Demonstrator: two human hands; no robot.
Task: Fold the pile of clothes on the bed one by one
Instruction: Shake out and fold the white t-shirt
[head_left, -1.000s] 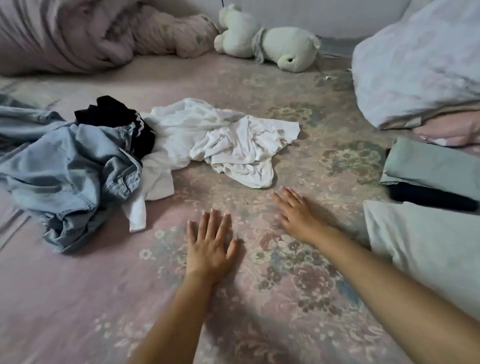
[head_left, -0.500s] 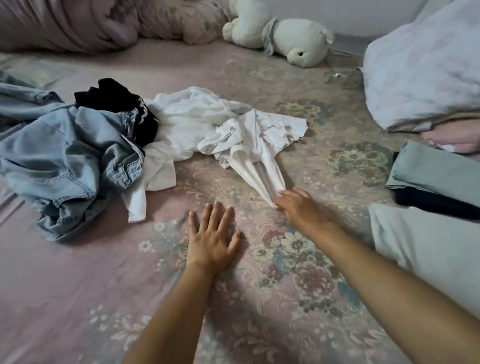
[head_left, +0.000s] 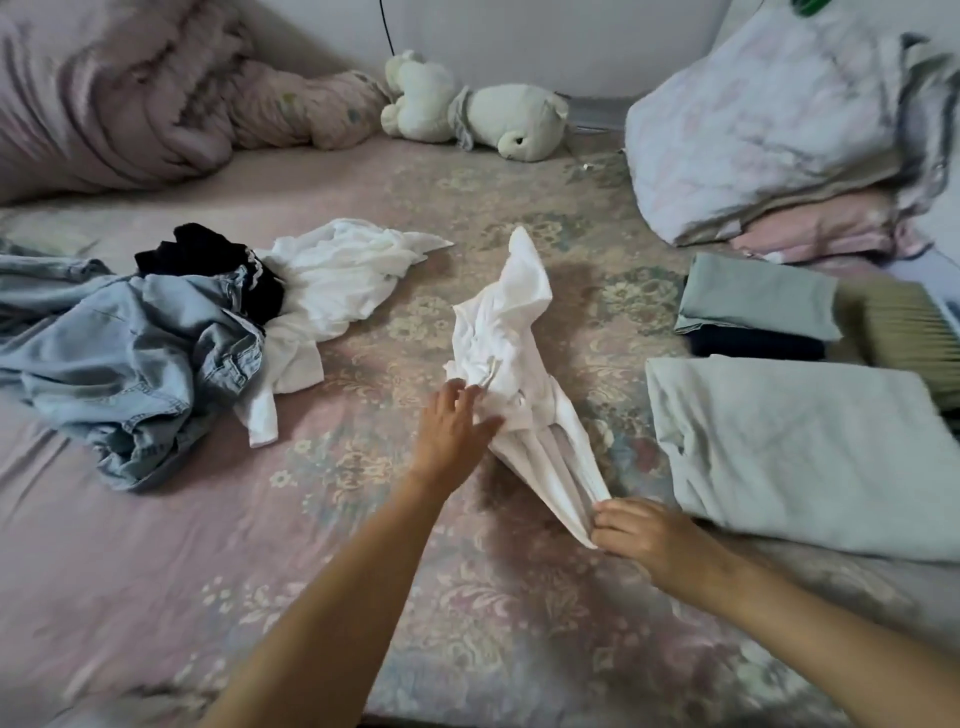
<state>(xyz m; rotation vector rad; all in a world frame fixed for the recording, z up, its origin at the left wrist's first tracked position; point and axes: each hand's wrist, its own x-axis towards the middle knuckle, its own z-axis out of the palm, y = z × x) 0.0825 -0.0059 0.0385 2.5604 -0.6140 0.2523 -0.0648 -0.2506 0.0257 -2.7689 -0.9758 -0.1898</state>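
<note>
Head view: mid-bed (head_left: 156, 545), the right hand (head_left: 641, 532) pinches the near end of a bunched white garment (head_left: 511, 364). The left hand (head_left: 452, 423), fingers spread, touches its crumpled middle. The remaining pile (head_left: 156, 343) lies toward the left edge, folded clothes (head_left: 789, 441) toward the right.

denim garment (head_left: 119, 353) cut off left, black garment (head_left: 208, 260) half buried

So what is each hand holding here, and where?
Right hand pinches the crumpled white cotton garment by its near edge; left hand touches its bunched middle, fingers relaxed.
</note>
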